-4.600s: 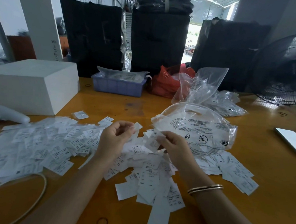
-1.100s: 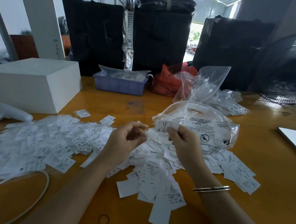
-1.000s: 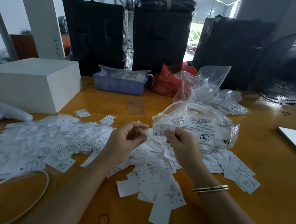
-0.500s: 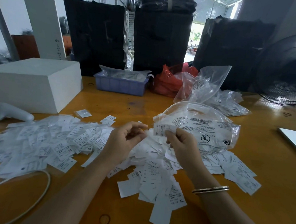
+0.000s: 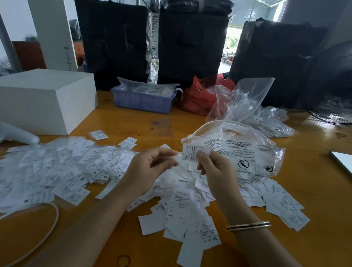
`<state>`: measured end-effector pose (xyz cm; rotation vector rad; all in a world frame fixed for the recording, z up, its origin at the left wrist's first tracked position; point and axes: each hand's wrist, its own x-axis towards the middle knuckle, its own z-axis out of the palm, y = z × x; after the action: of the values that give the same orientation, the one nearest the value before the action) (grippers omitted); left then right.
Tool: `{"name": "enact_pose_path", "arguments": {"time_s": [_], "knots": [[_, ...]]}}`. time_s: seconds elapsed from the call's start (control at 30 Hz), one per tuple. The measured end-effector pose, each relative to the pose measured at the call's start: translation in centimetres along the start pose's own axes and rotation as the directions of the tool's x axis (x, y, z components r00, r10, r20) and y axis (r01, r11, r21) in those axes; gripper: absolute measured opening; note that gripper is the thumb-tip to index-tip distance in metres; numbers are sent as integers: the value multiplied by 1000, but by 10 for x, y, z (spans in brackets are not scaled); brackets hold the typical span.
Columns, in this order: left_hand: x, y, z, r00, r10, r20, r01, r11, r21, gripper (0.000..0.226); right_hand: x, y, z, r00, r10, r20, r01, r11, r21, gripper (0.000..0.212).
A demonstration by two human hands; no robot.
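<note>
XL label (image 5: 192, 152) is held above the heap of labels (image 5: 180, 197) on the table (image 5: 317, 253); bare wood lies nearest and rightward up to the phone (image 5: 347, 165). Right hand (image 5: 216, 170) pinches its lower right corner between thumb and forefinger. Left hand (image 5: 148, 168) curls just beside; whether it holds anything is unclear. Behind lies a clear bag (image 5: 251, 149).

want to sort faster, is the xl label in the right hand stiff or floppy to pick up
Probably light and slightly stiff: the XL label stands flat, without drooping, though the right hand pinches only one edge. Likely hard to lift singly off the table, since the pile lies thin, flat and overlapping. A push would probably slide several at once.
</note>
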<state>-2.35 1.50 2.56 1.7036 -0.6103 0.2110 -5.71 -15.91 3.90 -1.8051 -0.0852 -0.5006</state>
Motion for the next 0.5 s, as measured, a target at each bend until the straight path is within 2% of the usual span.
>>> {"name": "enact_pose_path", "arguments": {"time_s": [0.2, 0.37, 0.5], "knots": [[0, 0, -1, 1000, 10, -1, -10, 1000, 30, 23, 2, 5, -3, 996, 88, -28, -85, 991, 105, 30], [-1, -1, 0, 1000, 14, -12, -13, 998, 54, 26, 1, 5, -1, 990, 113, 79, -117, 992, 47, 30], [-1, -2, -1, 999, 30, -31, -27, 997, 73, 27, 0, 5, 0, 989, 99, 107, -96, 995, -37, 31]]}}
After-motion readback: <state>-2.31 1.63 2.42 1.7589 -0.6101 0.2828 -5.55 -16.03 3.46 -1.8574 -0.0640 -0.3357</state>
